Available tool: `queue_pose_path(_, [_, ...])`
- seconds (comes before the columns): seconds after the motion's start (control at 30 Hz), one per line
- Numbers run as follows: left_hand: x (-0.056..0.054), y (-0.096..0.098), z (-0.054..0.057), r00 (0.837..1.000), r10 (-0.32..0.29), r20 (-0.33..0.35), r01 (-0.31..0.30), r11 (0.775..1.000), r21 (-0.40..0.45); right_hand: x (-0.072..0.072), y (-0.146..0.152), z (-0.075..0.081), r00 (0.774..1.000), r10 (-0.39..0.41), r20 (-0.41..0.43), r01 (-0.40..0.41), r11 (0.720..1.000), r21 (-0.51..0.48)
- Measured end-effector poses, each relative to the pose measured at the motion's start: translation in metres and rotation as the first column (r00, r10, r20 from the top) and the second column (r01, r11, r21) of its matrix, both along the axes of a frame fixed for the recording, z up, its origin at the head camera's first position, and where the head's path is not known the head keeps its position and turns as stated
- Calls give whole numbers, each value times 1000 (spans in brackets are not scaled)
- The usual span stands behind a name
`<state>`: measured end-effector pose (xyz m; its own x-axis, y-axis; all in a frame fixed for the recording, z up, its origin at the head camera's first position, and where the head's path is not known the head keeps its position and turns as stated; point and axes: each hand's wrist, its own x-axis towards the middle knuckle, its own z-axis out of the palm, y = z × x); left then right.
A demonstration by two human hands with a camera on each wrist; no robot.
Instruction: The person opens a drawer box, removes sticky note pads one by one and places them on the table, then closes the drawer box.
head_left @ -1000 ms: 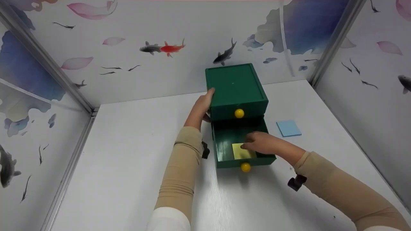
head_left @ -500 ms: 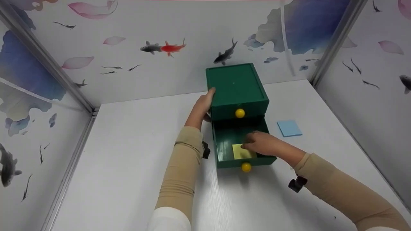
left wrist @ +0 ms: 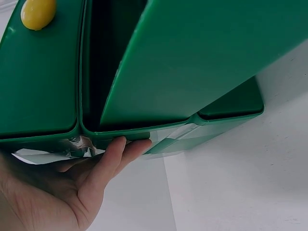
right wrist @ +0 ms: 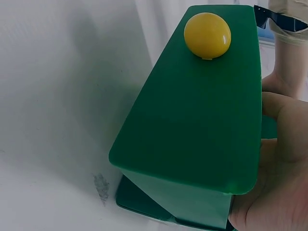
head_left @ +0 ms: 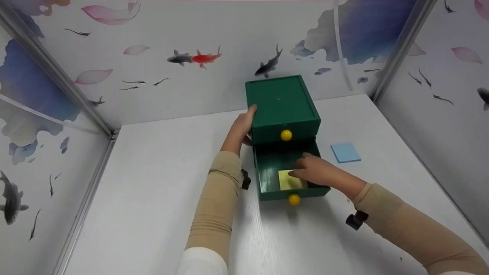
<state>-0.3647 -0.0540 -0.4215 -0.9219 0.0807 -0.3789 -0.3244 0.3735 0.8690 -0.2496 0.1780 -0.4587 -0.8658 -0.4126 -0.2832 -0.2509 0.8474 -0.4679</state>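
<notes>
A green drawer cabinet with yellow ball knobs stands near the back wall. Its pulled-out drawer lies below the closed top one. My left hand is against the cabinet's left side, the thumb near the top edge; in the left wrist view its fingers lie fairly straight along the side wall. Inside the drawer is a yellow sticky-note pad. My right hand is over the pad's right part with thumb and fingers spread; whether it touches the pad cannot be told. The right wrist view shows the drawer front.
A light blue sticky-note pad lies on the white table, to the right of the cabinet. Walls with painted fish border the table at the back and both sides.
My right hand's fingers have spread apart over the yellow sticky-note pad, after being closer together. The left hand, the drawer and the blue pad have stayed in place.
</notes>
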Motion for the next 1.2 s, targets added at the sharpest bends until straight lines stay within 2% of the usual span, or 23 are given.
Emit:
queue_pose_path(0.27, [0, 2, -2, 1000, 24, -12, -25, 999, -20, 0, 3, -1, 1000, -8, 12, 8, 999, -39])
queue_pose_path(0.63, [-1, 2, 0, 1000, 5, 11, -5, 1000, -12, 3, 6, -1, 1000, 23, 14, -21, 996, -90])
queue_pose_path(0.97, [-2, 4, 1, 999, -7, 35, 7, 1000, -14, 4, 6, 0, 998, 50, 23, -49, 998, -47])
queue_pose_path(1.2, [-1, 3, -1, 1000, 12, 0, -12, 1000, -24, 4, 3, -2, 998, 54, 29, -54, 998, 21])
